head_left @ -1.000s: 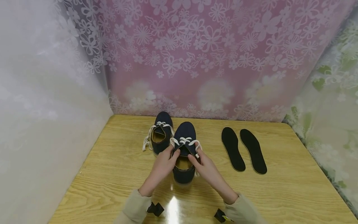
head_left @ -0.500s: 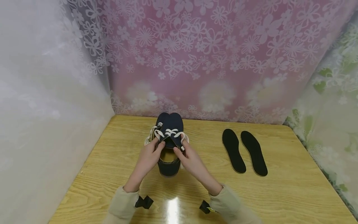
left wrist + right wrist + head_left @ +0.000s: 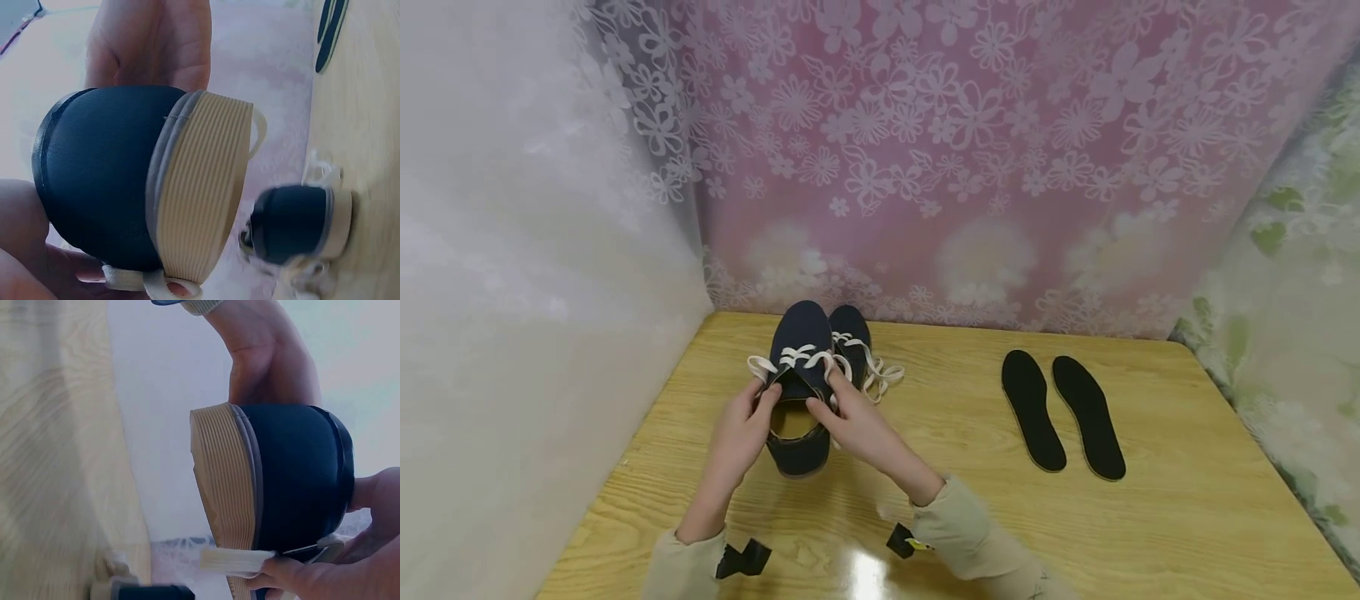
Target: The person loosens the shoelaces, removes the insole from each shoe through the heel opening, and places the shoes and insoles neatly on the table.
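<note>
A navy shoe [image 3: 801, 329] with white laces [image 3: 797, 357] is held off the table between both hands, toe pointing away. The left hand [image 3: 739, 429] grips its left side, thumb at the opening's edge. On the opposite side the right hand [image 3: 859, 423] holds it likewise, thumb over the edge beside the tongue. Both wrist views show the dark heel [image 3: 112, 169] and the ribbed cream sole [image 3: 222, 481] close up. A matching shoe [image 3: 852, 323] stands on the table just right of the held one, partly hidden by it and the right hand.
Two black insoles [image 3: 1033, 408] lie side by side on the right of the wooden table [image 3: 955, 433]. A pink floral curtain [image 3: 880, 208] hangs behind the table's back edge. Pale sheeting [image 3: 550, 292] hangs along the left side.
Both hands have carried the held shoe leftward, passing over the standing shoe, from its right side to its left. The grip looks the same. The insoles stay put.
</note>
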The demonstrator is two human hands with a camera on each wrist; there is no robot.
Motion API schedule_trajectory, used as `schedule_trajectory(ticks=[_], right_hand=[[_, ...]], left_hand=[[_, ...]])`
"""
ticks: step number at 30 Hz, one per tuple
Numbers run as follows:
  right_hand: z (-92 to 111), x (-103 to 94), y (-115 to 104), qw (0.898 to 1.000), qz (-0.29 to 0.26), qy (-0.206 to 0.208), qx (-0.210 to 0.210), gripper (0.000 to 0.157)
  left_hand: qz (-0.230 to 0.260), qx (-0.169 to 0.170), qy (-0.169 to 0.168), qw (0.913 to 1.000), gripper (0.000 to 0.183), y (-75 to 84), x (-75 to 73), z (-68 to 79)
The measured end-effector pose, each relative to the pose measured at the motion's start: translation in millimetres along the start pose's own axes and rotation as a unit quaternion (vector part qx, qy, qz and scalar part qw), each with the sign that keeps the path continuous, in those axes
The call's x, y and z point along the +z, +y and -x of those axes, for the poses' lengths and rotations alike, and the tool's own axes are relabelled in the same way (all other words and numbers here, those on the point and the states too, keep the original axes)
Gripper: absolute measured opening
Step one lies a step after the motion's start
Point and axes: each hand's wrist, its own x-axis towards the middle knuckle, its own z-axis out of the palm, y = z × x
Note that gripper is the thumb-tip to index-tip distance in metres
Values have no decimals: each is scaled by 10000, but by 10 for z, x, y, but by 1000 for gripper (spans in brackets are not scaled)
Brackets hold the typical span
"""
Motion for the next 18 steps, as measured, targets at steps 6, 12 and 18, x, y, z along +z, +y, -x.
schedule_trajectory(ticks=[6,12,18], right_hand=[[-117,208,-11,9993,-84,-322,-148,65],[-223,431,80,9981,-193,-545,-205,60],[-325,626,229,9953,-519,-798,-189,60]], left_hand=[[-280,-288,225,9989,35,-174,-155,106],[-426,-609,233,9970,33,-363,-241,152],[-637,-857,164,9941,31,-526,-250,167]])
